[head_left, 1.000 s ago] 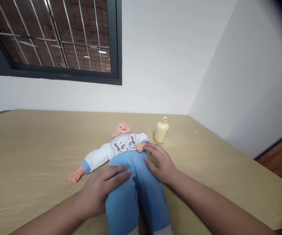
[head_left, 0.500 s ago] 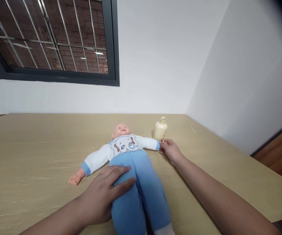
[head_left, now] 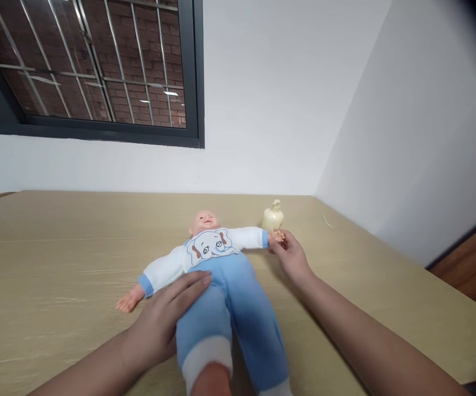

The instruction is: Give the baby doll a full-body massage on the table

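Note:
A baby doll [head_left: 241, 291] lies on its back, dressed in a white top with an elephant face and blue trousers. My left hand [head_left: 163, 313] rests flat along its thigh on the left side, fingers stretched out and close together; the underside of the palm is hidden. With thumb and fingers closed, my right hand [head_left: 293, 256] grips the doll's small hand [head_left: 277, 236] past the blue cuff. The doll's other hand [head_left: 129, 300] lies free on the tabletop. One leg is raised, so its white cuff [head_left: 208, 355] and bare ankle face me.
Behind the gripped doll hand stands a cream pump bottle [head_left: 273, 217], its lower part hidden. A thin pale strip [head_left: 327, 221] lies farther right on the wooden table [head_left: 76, 231]. White walls and a barred window [head_left: 97, 60] border the back.
The doll's leg under my left hand has come up, foot end towards me. My left hand has shifted left on the thigh. The doll's gripped hand has risen slightly with my right hand.

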The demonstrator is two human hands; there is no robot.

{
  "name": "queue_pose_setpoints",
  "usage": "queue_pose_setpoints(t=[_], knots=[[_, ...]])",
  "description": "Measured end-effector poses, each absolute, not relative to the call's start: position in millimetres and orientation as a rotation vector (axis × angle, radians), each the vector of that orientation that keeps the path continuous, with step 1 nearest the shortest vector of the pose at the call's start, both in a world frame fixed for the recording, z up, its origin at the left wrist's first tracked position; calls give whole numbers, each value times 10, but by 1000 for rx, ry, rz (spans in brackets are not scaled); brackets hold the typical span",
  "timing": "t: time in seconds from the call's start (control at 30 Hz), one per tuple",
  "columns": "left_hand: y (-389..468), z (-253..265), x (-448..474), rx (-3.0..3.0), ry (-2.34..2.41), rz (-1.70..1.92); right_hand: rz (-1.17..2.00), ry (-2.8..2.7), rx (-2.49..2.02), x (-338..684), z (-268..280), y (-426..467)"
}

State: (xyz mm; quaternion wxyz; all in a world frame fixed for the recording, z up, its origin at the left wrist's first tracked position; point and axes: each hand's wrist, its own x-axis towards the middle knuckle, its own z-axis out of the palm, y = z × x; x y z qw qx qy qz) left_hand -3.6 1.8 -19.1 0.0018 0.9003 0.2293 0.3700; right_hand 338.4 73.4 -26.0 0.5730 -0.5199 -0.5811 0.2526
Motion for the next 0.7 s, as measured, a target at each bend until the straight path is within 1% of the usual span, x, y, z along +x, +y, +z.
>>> queue_pose_setpoints(t=[0.07, 0.2, 0.3, 0.47, 0.7], knots=[[34, -151, -29, 2734, 714, 1170, 524, -1508, -1122, 3273, -186, 595], [90, -93, 14, 2579, 682, 1121, 248, -1946, -1015, 3063, -90, 345], [132, -76, 45, 2467, 648, 1124, 112, -2195, -938, 2982, -81, 272], [161, -71, 68, 2411, 645, 1135, 24, -2382, -969, 2955, -80, 262], [149, -58, 23, 2489, 640, 1139, 60, -2395, -985, 2975, -100, 264]])
